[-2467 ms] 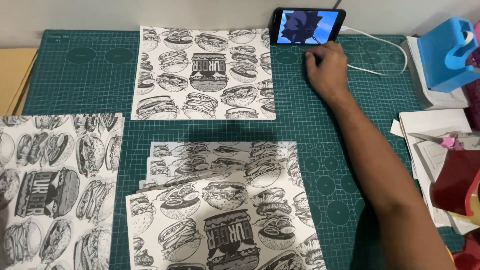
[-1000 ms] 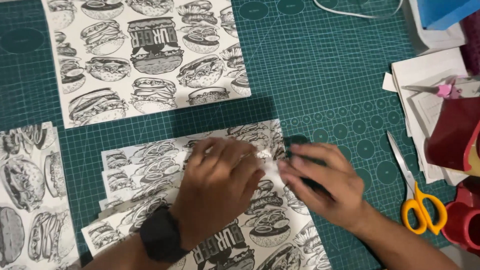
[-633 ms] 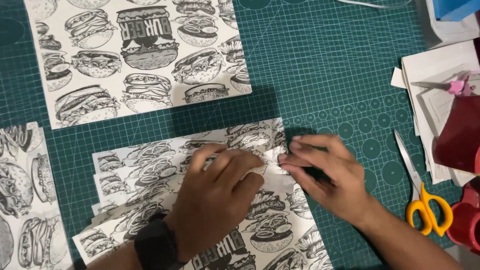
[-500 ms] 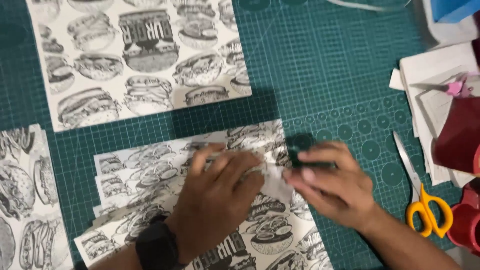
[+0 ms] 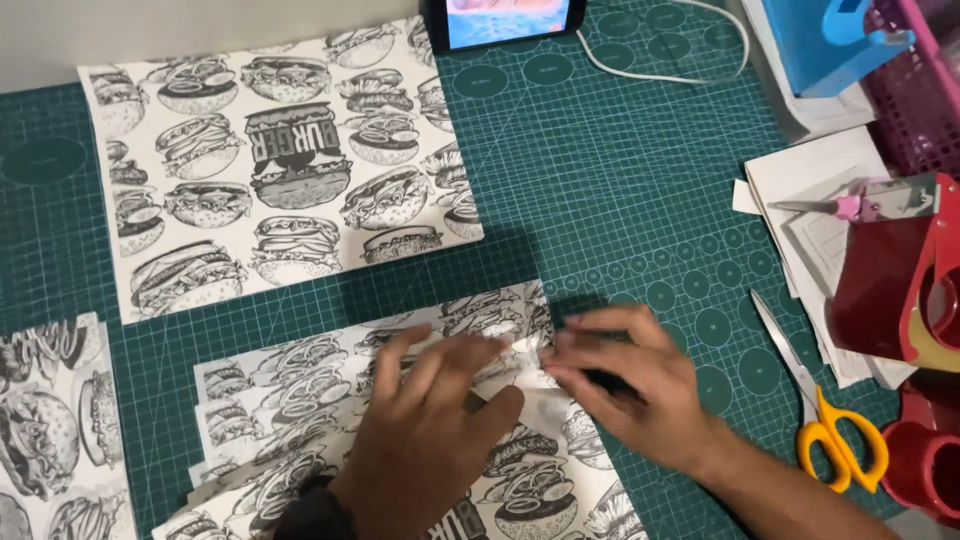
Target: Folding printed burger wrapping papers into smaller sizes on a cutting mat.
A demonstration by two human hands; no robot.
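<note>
On the green cutting mat (image 5: 620,200), near its lower middle, both hands work at the upper right corner of a fanned stack of burger-printed paper sheets (image 5: 290,390). The left hand (image 5: 430,430) lies flat on the stack with fingers spread and loosely curved, pressing the top sheet down. The right hand (image 5: 630,385) pinches the lifted, crumpled corner of that sheet between thumb and fingers (the fingertips of the two hands nearly meet there).

At the upper right corner stands a pink mesh basket (image 5: 920,90); what is in it cannot be told. Just beside it sits a blue tape dispenser (image 5: 830,45) on white papers (image 5: 810,190). A red tape dispenser (image 5: 895,270) stands at the right edge, and yellow-handled scissors (image 5: 825,420) lie below it, near the right wrist.

A single printed sheet (image 5: 270,170) lies flat at upper left, well apart from the stack. Another printed sheet (image 5: 55,430) runs off the left edge. A phone (image 5: 505,20) with a lit screen stands at the top edge, its white cable (image 5: 670,60) curling to the right.

Bare mat lies open between the phone and the hands, and between the stack and the scissors.
</note>
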